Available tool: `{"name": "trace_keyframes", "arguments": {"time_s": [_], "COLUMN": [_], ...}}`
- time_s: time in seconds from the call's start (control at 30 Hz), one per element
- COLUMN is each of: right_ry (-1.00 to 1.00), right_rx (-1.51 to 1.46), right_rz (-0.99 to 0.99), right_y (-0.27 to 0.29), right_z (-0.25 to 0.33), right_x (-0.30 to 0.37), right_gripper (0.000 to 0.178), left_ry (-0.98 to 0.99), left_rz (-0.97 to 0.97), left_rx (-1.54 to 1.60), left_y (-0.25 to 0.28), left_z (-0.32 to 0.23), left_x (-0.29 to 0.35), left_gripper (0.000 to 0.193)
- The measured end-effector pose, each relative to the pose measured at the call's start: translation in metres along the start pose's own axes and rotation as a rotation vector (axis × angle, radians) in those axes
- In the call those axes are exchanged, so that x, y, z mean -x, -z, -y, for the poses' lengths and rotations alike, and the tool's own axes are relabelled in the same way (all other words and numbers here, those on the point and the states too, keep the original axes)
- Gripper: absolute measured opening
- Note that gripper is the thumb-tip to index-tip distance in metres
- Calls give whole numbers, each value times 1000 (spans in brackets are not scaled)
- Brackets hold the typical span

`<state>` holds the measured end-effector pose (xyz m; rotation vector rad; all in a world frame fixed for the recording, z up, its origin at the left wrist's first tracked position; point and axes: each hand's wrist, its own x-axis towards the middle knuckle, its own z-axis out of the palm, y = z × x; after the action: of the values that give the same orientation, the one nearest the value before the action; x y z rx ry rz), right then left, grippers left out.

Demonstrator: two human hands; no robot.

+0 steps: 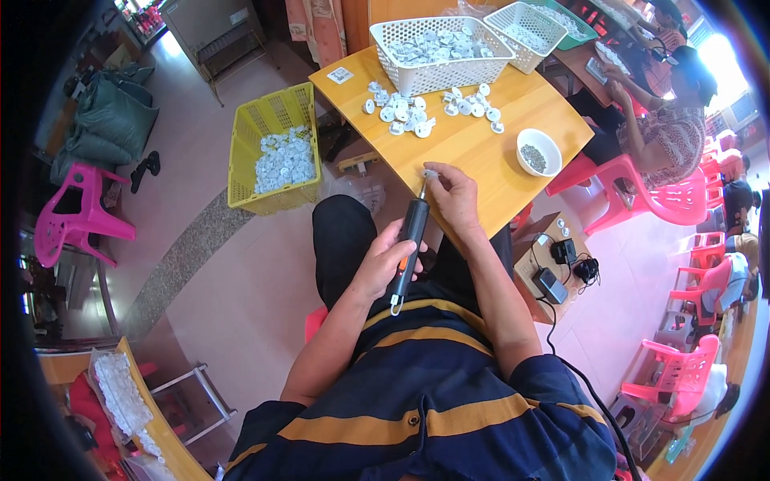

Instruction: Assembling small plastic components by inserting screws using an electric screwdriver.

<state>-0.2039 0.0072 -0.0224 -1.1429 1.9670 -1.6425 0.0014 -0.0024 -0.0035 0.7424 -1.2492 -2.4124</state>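
Observation:
My left hand [385, 260] is wrapped round a black electric screwdriver [413, 220] with an orange switch and a metal hanging loop at its lower end. The driver slants up and away, its bit reaching toward my right hand [455, 196]. Between the fingertips of that hand, at the table's near edge, is a small white plastic part [431, 171], and the bit meets or nearly touches it. A screw there is too small to make out. Loose white round parts [409, 115] lie in two groups farther back on the wooden table [481, 180].
A white bowl [550, 141] of small metal screws stands at the table's right. Behind are a white basket [393, 72] of parts and a second basket [553, 36]. A yellow crate [241, 160] with parts stands on the floor, left. A person [662, 136] sits at right.

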Motion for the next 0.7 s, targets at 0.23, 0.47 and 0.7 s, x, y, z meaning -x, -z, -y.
{"name": "trace_keyframes", "arguments": {"time_s": [0.23, 0.47, 0.7], "right_ry": [172, 193, 203], "right_rx": [67, 78, 155], "right_rz": [4, -9, 64], "right_y": [3, 3, 8], "right_z": [5, 5, 5], "right_x": [2, 0, -3], "right_gripper": [23, 20, 19], "left_ry": [0, -4, 1], "left_rz": [7, 7, 11], "left_rx": [35, 47, 40], "left_y": [3, 2, 3], "left_z": [1, 1, 2], "left_x": [-1, -1, 0], "left_gripper": [51, 50, 47]}}
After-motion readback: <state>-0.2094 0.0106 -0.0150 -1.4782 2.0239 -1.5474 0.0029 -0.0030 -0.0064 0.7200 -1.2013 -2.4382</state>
